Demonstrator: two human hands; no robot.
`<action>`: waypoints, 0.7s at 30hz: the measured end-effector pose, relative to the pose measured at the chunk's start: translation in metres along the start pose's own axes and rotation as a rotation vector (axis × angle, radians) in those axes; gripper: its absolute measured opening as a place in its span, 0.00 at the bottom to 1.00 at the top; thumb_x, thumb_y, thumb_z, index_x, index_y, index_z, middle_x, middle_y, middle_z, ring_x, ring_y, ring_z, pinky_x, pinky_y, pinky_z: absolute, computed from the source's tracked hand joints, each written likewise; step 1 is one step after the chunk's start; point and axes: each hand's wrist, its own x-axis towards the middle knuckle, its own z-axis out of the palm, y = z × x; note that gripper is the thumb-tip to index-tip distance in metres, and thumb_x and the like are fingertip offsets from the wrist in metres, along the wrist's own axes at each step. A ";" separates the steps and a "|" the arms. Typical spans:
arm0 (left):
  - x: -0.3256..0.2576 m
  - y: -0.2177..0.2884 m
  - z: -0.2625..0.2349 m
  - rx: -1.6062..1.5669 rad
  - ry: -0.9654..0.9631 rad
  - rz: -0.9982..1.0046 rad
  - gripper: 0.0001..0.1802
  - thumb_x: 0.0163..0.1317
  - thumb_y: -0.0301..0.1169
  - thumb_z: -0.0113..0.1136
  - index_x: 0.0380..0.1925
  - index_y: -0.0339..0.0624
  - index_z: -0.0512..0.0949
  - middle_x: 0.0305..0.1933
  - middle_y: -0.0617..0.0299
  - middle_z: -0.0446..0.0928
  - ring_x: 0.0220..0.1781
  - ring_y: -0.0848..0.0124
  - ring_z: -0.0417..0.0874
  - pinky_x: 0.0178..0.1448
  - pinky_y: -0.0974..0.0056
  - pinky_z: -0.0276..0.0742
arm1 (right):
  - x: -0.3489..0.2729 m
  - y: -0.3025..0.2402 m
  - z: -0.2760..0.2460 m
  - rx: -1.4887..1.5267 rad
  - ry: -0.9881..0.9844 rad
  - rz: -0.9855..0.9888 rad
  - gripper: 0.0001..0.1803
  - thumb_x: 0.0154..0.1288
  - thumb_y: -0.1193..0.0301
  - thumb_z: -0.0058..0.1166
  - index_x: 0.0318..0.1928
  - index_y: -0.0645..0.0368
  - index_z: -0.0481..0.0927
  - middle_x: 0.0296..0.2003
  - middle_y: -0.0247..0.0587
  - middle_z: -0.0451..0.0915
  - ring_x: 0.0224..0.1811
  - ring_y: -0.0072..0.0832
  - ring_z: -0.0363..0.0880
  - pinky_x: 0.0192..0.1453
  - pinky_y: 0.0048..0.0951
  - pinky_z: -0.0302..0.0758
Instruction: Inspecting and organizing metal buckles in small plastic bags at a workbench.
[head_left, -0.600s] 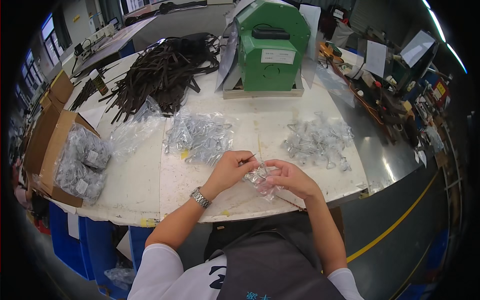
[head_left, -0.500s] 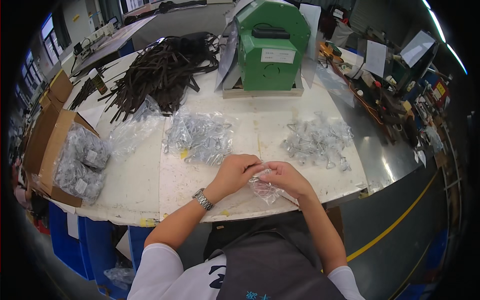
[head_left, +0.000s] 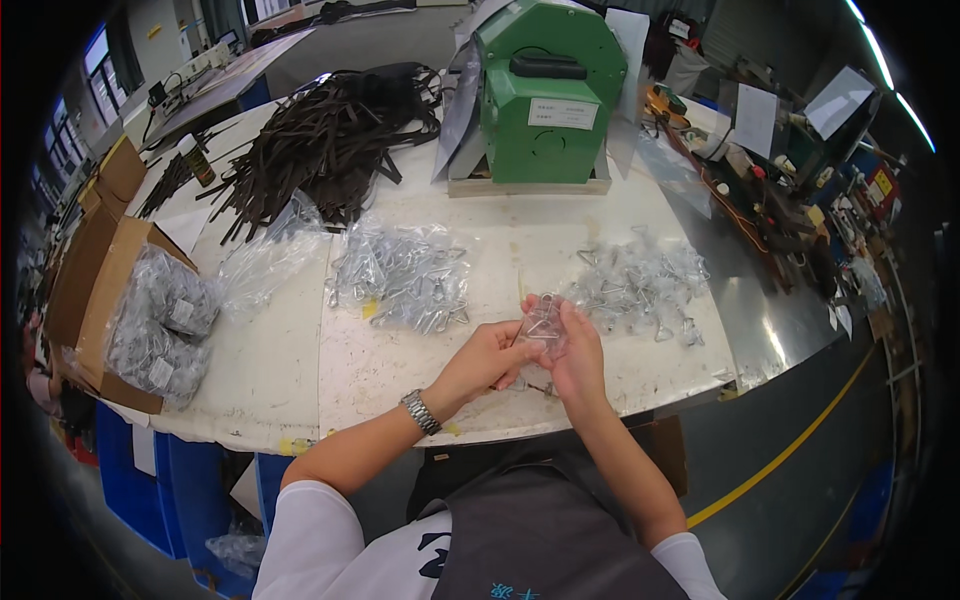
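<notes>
- Clear bag [head_left: 545,322] with a bent wire piece inside now sits raised between both hands, just above the table's [head_left: 300,370] near edge; a moment ago it hung lower, by the edge.
- Right hand [head_left: 577,350] cups it from behind, fingers closed round the plastic.
- Left hand [head_left: 492,358] pinches its left side, having come in from a looser reach.
- Judging by this, the piece looks bagged and is being settled.
- Loose wire pieces [head_left: 635,285] lie just right; bagged ones [head_left: 400,275] lie ahead-left, unchanged.
- Green machine [head_left: 545,95] stands beyond.
</notes>
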 end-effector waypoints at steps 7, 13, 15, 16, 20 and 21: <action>-0.002 0.011 -0.010 -0.041 0.051 0.007 0.12 0.76 0.33 0.66 0.48 0.34 0.82 0.34 0.59 0.87 0.16 0.86 0.65 0.20 0.76 0.56 | -0.008 -0.003 0.004 -0.037 -0.085 -0.012 0.22 0.88 0.62 0.41 0.63 0.70 0.74 0.60 0.65 0.83 0.60 0.42 0.87 0.61 0.37 0.85; 0.001 0.007 -0.015 -0.033 -0.026 -0.020 0.11 0.74 0.31 0.67 0.47 0.34 0.82 0.35 0.58 0.88 0.16 0.86 0.65 0.20 0.76 0.57 | -0.009 -0.018 0.010 -0.086 -0.128 -0.081 0.23 0.88 0.64 0.40 0.67 0.71 0.73 0.62 0.65 0.81 0.62 0.43 0.85 0.66 0.42 0.82; 0.002 0.004 -0.014 -0.051 -0.038 -0.028 0.10 0.74 0.31 0.67 0.46 0.35 0.82 0.36 0.58 0.88 0.16 0.85 0.65 0.20 0.76 0.57 | -0.011 -0.019 0.014 -0.063 -0.193 -0.050 0.25 0.88 0.63 0.41 0.69 0.72 0.71 0.63 0.65 0.81 0.62 0.42 0.85 0.68 0.42 0.80; 0.002 0.003 -0.014 -0.068 -0.051 -0.035 0.10 0.74 0.31 0.68 0.45 0.35 0.82 0.36 0.58 0.88 0.16 0.85 0.66 0.20 0.76 0.58 | -0.012 -0.020 0.015 -0.062 -0.193 -0.051 0.25 0.88 0.63 0.41 0.69 0.72 0.71 0.63 0.65 0.81 0.62 0.42 0.85 0.68 0.42 0.80; 0.002 0.008 -0.014 -0.062 0.005 -0.024 0.09 0.74 0.32 0.68 0.43 0.36 0.83 0.36 0.58 0.88 0.16 0.85 0.66 0.20 0.76 0.58 | -0.013 -0.025 0.018 -0.195 -0.170 -0.106 0.26 0.88 0.60 0.42 0.71 0.70 0.71 0.63 0.62 0.82 0.61 0.39 0.85 0.68 0.39 0.79; 0.001 0.008 -0.015 -0.038 -0.002 -0.018 0.09 0.74 0.32 0.67 0.43 0.36 0.83 0.35 0.59 0.88 0.16 0.86 0.66 0.20 0.76 0.58 | -0.013 -0.026 0.018 -0.234 -0.164 -0.091 0.27 0.89 0.59 0.42 0.72 0.69 0.71 0.61 0.61 0.84 0.59 0.37 0.86 0.68 0.37 0.79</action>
